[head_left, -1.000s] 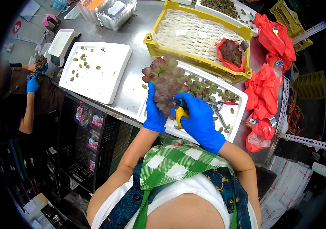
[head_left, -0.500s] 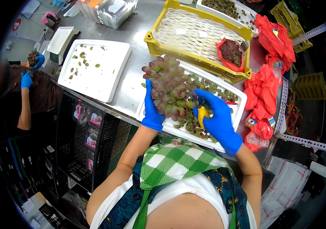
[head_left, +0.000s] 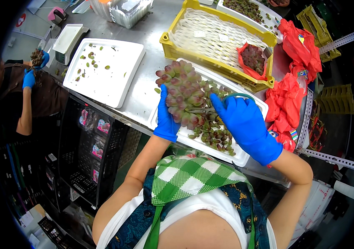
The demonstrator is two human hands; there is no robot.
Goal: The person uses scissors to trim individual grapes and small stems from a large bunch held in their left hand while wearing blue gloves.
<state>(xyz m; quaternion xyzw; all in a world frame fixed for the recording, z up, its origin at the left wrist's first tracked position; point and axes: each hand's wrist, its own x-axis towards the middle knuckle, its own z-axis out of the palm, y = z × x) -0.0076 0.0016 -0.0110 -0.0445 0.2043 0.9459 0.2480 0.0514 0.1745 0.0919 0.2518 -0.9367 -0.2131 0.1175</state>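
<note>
A large bunch of purple-green grapes (head_left: 181, 91) is held up over a white tray (head_left: 260, 108). My left hand (head_left: 166, 114), in a blue glove, is closed around the bunch's near left side. My right hand (head_left: 243, 126), also blue-gloved, grips a pair of snips (head_left: 238, 95); a curved teal handle shows above the fingers. The blades point left, against the lower right of the bunch; their tips are partly hidden by the grapes. Loose grapes and small clusters (head_left: 216, 139) lie in the tray below.
Behind the tray stands a yellow crate (head_left: 214, 68) lined with white foam netting, holding a red-wrapped grape bunch (head_left: 252, 58). Crumpled red wrappers (head_left: 285, 99) lie at right. At left are a white tray (head_left: 119, 62), a scale (head_left: 70, 39), clear boxes (head_left: 131, 12) and a co-worker's gloved hand (head_left: 29, 79).
My right hand has moved right and turned, its elbow swinging outward; the snips' blades now point left into the bunch. My left hand keeps hold of the grapes, nearly unmoved.
</note>
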